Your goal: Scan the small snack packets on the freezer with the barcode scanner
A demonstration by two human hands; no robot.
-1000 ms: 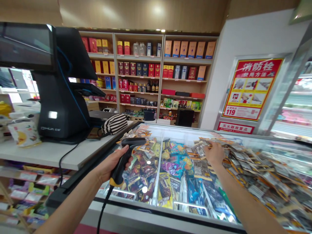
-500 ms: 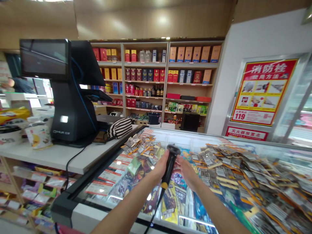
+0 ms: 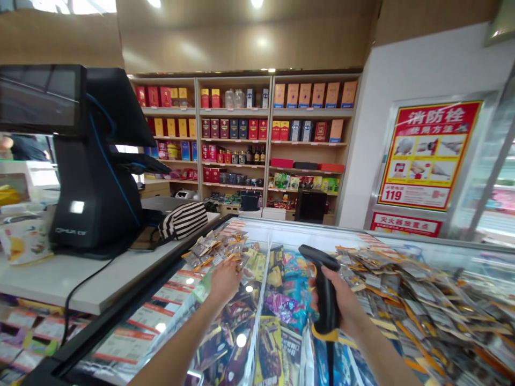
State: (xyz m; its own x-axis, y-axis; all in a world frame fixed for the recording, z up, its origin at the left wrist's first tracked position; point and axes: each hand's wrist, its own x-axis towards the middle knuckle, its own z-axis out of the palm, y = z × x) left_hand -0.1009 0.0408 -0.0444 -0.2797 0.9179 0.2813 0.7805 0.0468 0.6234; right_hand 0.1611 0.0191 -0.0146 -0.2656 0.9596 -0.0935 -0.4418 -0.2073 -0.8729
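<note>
My right hand point(image 3: 341, 303) is wrapped round the grip of a black barcode scanner point(image 3: 323, 292) with a yellow band at its base, held upright over the glass-topped freezer point(image 3: 281, 236). My left hand point(image 3: 225, 280) reaches forward over the glass, fingers at the near edge of a small heap of clear snack packets point(image 3: 213, 245) lying on the lid. It looks empty, though its fingertips are partly hidden. A much larger spread of the same packets point(image 3: 418, 295) covers the right side of the freezer lid.
A black till terminal point(image 3: 92, 161) stands on the white counter point(image 3: 60, 279) at left, with a striped pouch point(image 3: 183, 220) beside it. Shelves of boxed goods point(image 3: 245, 128) line the back wall. A red fire-hydrant poster point(image 3: 428, 153) hangs at right. Ice-cream wrappers show under the glass.
The scanner has passed from my left hand to my right. My left hand has moved left to the small packet heap; my right hand has come back from the big pile.
</note>
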